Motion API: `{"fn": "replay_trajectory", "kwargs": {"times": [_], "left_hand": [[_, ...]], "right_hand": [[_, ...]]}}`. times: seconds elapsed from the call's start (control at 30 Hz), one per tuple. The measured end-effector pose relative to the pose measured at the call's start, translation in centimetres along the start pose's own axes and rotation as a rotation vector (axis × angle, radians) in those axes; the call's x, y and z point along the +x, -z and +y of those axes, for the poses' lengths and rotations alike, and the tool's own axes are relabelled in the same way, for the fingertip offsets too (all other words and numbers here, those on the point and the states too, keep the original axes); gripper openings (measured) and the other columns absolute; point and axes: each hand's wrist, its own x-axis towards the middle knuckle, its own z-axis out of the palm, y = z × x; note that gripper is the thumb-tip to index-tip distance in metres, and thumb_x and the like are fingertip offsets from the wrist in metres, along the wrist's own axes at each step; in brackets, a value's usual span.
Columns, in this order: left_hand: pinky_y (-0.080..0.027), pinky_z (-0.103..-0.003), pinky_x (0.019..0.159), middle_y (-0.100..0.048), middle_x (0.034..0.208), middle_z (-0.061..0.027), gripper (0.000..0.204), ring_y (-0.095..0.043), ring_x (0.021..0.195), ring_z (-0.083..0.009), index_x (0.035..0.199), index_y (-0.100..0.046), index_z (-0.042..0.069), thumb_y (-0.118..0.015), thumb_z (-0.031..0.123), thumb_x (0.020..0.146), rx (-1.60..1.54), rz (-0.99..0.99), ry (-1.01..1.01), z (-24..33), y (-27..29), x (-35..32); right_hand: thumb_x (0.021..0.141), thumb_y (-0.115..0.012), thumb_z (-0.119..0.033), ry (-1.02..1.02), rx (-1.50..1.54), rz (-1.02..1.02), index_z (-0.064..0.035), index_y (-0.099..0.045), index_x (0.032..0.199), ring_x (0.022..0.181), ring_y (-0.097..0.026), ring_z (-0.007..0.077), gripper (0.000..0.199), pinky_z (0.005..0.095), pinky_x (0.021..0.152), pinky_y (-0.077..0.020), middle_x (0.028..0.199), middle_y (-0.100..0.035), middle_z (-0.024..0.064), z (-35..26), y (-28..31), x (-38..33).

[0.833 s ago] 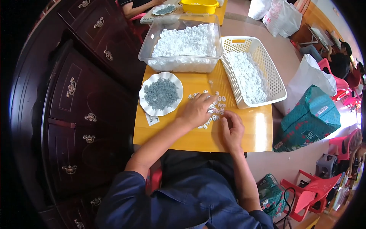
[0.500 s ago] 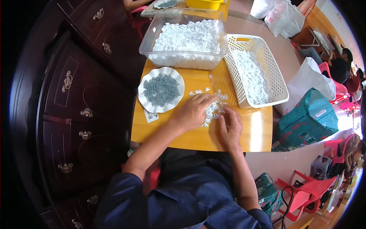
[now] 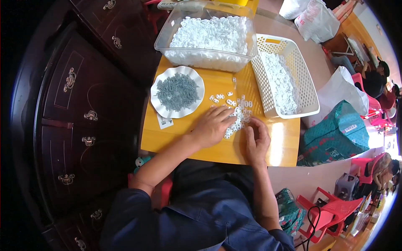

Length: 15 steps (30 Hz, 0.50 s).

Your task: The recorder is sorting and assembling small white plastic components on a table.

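My left hand (image 3: pixel 212 127) lies palm down at the left side of a small heap of white plastic pieces (image 3: pixel 238 119), fingers stretched and touching them. These pieces are small and oval, with dark spots like holes. On the heap's right side rests my right hand (image 3: pixel 258 144), its fingers loosely curved and the thumb apart, with nothing visible in it. A few loose pieces (image 3: pixel 230 93) lie scattered beyond the heap. To the left, a white wavy-edged plate (image 3: pixel 200 100) holds a mound of thin grey screw-like parts (image 3: pixel 177 92).
A clear plastic bin (image 3: pixel 201 58) full of white pieces stands at the table's far side. Right of it is a white perforated basket (image 3: pixel 310 111) with more. A printed card (image 3: pixel 165 122) lies by the plate. Dark drawers (image 3: pixel 79 104) flank the left; a teal bag (image 3: pixel 335 134) stands right.
My left hand has drawn back slightly toward me, and its index finger reaches less far over the heap. More loose pieces show beyond it. The view has shifted a little.
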Motion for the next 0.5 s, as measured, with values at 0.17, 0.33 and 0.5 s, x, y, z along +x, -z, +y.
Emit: {"fn": "replay_trajectory", "kwargs": {"times": [0.17, 0.33, 0.5], "left_hand": [[-0.042, -0.047, 0.110, -0.060, 0.135, -0.0149, 0.035, -0.054, 0.130, -0.0340, 0.122, -0.068, 0.006, -0.059, 0.007, 0.089, -0.002, -0.037, 0.018, 0.6, 0.0, 0.3], [-0.041, -0.047, 0.112, -0.059, 0.136, -0.0144, 0.037, -0.050, 0.133, -0.0358, 0.127, -0.066, 0.007, -0.061, 0.007, 0.089, 0.076, -0.017, 0.023, 0.2, 1.7, -0.1], [-0.041, -0.047, 0.112, -0.058, 0.137, -0.0146, 0.035, -0.049, 0.134, -0.0370, 0.125, -0.066, 0.007, -0.063, 0.008, 0.090, 0.105, -0.072, 0.026, 0.1, 1.9, -0.8]], "right_hand": [[0.092, -0.065, -0.002, 0.029, -0.071, 0.008, 0.0002, -0.065, 0.115, 0.109, -0.066, 0.0331, 0.023, 0.0387, 0.095, -0.0514, 0.117, -0.068, 0.0183, -0.2, 0.3, -0.5], [0.088, -0.067, -0.001, 0.078, -0.105, 0.011, -0.0005, -0.065, 0.114, 0.110, -0.065, 0.0365, 0.026, 0.0410, 0.097, -0.0510, 0.120, -0.067, 0.0185, -0.3, 0.6, -0.6], [0.083, -0.068, 0.001, 0.279, -0.273, -0.088, -0.0032, -0.066, 0.119, 0.117, -0.060, 0.0393, 0.036, 0.0461, 0.102, -0.0479, 0.125, -0.065, 0.0187, -0.9, -0.1, 0.1]]}}
